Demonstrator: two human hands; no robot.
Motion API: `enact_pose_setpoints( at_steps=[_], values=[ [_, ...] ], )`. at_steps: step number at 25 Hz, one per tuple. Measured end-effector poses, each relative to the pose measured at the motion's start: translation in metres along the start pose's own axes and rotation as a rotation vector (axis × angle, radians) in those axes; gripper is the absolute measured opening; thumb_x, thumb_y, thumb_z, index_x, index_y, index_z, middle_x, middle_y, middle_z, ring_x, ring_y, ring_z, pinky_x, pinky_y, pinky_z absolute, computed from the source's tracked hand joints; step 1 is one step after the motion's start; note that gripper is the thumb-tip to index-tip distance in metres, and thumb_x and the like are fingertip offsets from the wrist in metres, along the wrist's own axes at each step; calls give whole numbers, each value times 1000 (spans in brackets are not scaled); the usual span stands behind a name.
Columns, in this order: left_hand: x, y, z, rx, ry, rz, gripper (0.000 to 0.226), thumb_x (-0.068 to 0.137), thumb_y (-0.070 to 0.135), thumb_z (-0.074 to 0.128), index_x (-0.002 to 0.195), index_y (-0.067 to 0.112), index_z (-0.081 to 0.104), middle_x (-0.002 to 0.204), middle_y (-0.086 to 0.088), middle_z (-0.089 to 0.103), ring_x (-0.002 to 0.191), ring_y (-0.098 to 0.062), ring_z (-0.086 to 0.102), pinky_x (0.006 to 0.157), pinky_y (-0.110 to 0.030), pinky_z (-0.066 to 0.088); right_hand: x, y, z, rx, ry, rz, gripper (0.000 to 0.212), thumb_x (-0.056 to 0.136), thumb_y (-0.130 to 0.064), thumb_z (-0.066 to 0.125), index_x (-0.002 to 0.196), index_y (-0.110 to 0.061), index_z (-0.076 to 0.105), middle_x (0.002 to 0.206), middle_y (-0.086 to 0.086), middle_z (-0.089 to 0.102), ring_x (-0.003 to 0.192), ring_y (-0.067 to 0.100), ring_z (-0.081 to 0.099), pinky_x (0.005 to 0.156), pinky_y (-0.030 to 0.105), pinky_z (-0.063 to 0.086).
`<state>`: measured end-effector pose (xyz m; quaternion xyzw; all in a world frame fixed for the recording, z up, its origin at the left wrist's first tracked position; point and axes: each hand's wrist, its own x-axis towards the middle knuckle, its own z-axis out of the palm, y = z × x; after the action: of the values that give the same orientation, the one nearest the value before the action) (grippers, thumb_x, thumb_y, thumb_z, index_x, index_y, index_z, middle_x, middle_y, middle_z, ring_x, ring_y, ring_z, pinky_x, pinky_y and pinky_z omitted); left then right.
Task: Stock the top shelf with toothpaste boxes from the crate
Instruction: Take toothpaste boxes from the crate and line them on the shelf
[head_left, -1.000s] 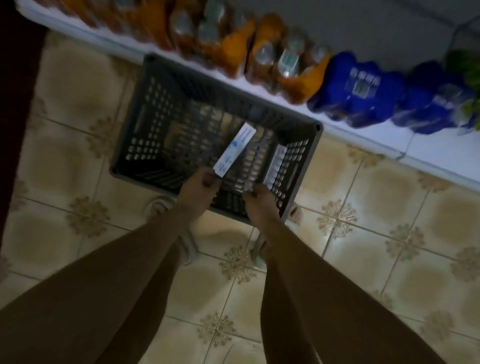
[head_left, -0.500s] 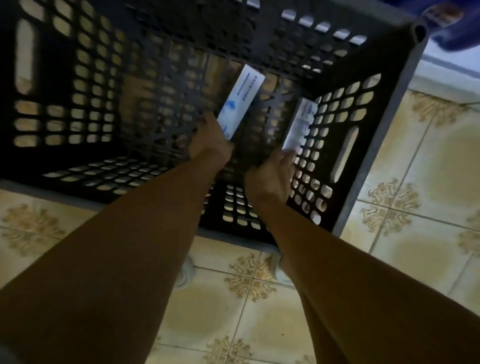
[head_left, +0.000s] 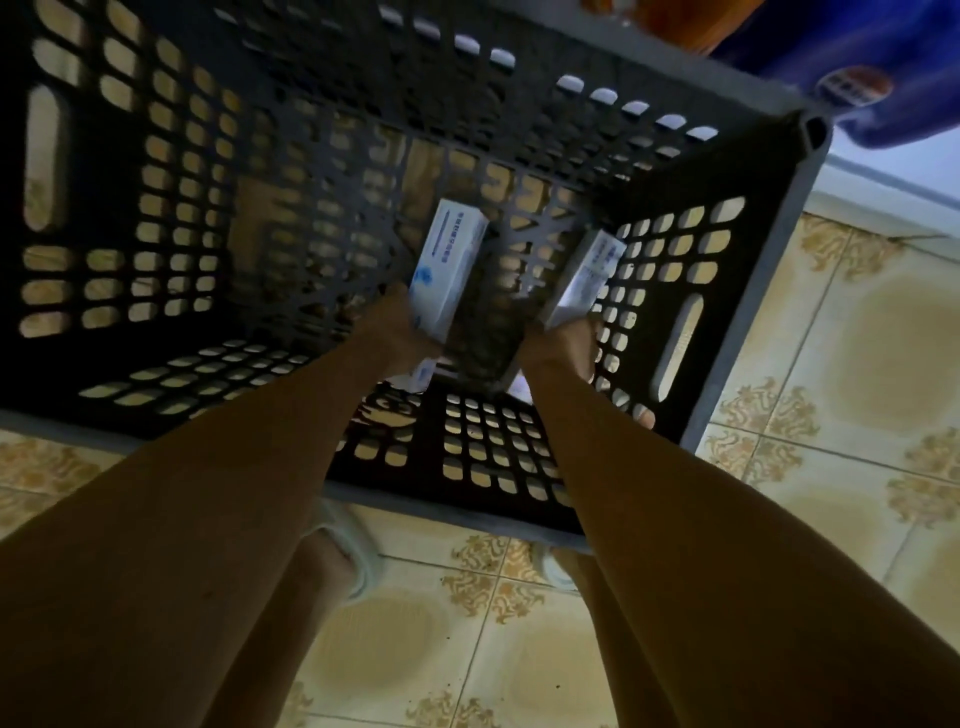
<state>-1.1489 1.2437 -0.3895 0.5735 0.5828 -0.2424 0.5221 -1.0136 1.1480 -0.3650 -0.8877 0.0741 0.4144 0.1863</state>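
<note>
From my head camera, both hands reach deep into the dark crate (head_left: 748, 291) on the tiled floor (head_left: 831, 395). My left hand (head_left: 395, 338) grips 1 toothpaste box (head_left: 447, 270), my right hand (head_left: 563, 348) another box (head_left: 587, 278); both long axes point away from me toward the far wall.

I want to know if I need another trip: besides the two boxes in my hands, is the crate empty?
Looks empty. Apart from the toothpaste boxes held by the left hand and right hand, only the crate bare mesh floor shows.
</note>
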Motion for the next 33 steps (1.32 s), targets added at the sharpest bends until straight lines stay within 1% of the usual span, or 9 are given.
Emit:
enact_pose_setpoints(
  at_steps=[3, 7, 11, 13, 16, 24, 27, 30, 33],
  values=[
    [-3, -9, -6, -251, -69, -21, 80, 68, 14, 82, 138, 9, 43, 135, -11, 53, 122, -33, 53, 95, -53, 50, -6, 0, -1, 356, -59, 42, 37, 97, -15, 51, 134, -16, 42, 115, 3, 56, 84, 11, 52, 56, 23, 40],
    [-31, -3, -15, -496, -134, -52, 70, 82, 3, 71, 143, 17, 38, 133, -4, 54, 119, -28, 54, 91, -51, 49, -35, 3, -19, 615, -305, 183, 26, 98, -31, 40, 114, -20, 57, 107, 9, 61, 94, 23, 58, 84, 38, 48],
    [-63, 7, -36, -590, -231, -94, 65, 83, 2, 70, 135, 24, 38, 130, -1, 54, 114, -29, 58, 87, -59, 53, -52, -2, -38, 744, -527, 243, 50, 98, -54, 32, 84, -14, 59, 70, 4, 61, 60, 17, 58, 63, 27, 49],
    [-78, 11, -50, -574, -249, -60, 66, 80, 1, 72, 131, 26, 39, 128, 2, 55, 113, -26, 59, 80, -57, 56, -63, -9, -44, 687, -579, 185, 61, 95, -64, 32, 95, -12, 63, 77, 7, 65, 62, 19, 64, 62, 28, 55],
    [-108, 23, -72, -621, -242, -49, 68, 79, -4, 72, 130, 30, 40, 120, 6, 56, 108, -24, 59, 82, -58, 55, -88, -25, -57, 633, -628, 94, 75, 81, -74, 47, 128, -17, 60, 118, 14, 68, 106, 32, 67, 96, 46, 52],
    [-263, 76, -149, -964, -498, 14, 68, 80, -6, 61, 139, 24, 47, 130, -17, 63, 114, -38, 63, 87, -52, 56, -197, -91, -155, 364, -725, -46, 47, 72, -31, 75, 114, -15, 64, 107, 25, 67, 98, 37, 62, 102, 51, 45],
    [-352, 109, -188, -737, -263, 63, 75, 76, 7, 78, 139, 23, 40, 127, -12, 62, 107, -32, 65, 81, -45, 57, -285, -136, -216, 231, -711, -186, 31, 78, -29, 78, 104, -16, 66, 88, 11, 69, 80, 28, 64, 91, 46, 51],
    [-442, 138, -218, -397, -25, 239, 68, 77, 27, 82, 135, 18, 49, 115, 3, 63, 98, -12, 64, 69, -21, 52, -375, -176, -269, 108, -684, -324, 63, 68, -49, 81, 121, -22, 62, 106, -1, 72, 95, 22, 68, 94, 42, 52],
    [-527, 161, -242, -449, 194, 299, 45, 85, 46, 70, 117, 17, 58, 103, 4, 68, 89, -14, 68, 64, -25, 50, -446, -207, -311, 82, -691, -461, 61, 69, -44, 82, 121, -22, 59, 113, 0, 71, 103, 23, 67, 97, 46, 50]
  ],
)
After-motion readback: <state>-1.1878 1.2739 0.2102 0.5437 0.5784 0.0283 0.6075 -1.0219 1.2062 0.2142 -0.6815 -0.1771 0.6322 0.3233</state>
